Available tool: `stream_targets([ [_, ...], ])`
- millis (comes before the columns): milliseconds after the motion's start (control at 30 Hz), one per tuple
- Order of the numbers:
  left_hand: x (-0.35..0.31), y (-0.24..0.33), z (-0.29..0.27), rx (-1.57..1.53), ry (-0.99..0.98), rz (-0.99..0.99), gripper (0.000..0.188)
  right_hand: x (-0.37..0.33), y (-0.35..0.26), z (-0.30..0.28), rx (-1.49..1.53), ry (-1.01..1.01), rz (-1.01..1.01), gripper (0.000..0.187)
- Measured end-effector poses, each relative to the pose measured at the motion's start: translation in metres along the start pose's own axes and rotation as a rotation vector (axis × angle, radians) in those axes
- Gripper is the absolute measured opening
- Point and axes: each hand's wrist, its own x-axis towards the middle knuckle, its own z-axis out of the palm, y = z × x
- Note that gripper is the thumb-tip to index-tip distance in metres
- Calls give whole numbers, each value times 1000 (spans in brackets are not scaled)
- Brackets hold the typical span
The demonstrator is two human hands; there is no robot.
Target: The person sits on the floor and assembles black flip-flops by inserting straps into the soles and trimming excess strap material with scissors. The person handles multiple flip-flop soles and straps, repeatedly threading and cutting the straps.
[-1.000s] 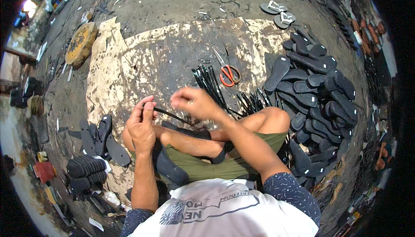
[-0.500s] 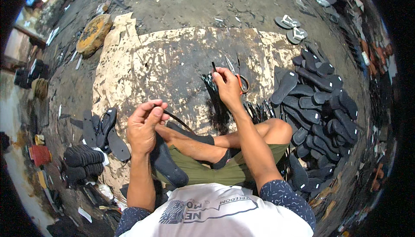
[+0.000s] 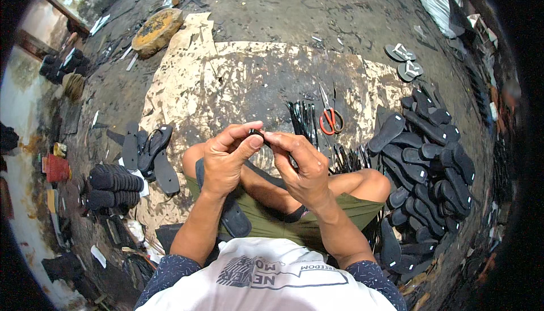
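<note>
Two hands, earlier apart, now meet at a black strap.

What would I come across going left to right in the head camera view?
Red object, stacked black soles, left hand, short black strip, right hand, scissors, large pile of black soles.

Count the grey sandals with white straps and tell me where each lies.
2. One sandal lies at the upper right; the second sandal is just below it in the picture, above the black soles. Others may be hidden.
</note>
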Motion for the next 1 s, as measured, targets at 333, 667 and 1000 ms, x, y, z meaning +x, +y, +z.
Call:
stream_targets([
  [333, -3, -7, -1, -21, 16, -1, 26, -2, -6, 11, 96, 34, 115, 22],
  [667, -82, -16, -112, 1609, -89, 140, 72, 17, -72, -75, 932, -439, -201, 18],
  [1000, -68, 0, -59, 262, 229, -341, 44, 8, -73, -58, 385, -291, -65, 13],
])
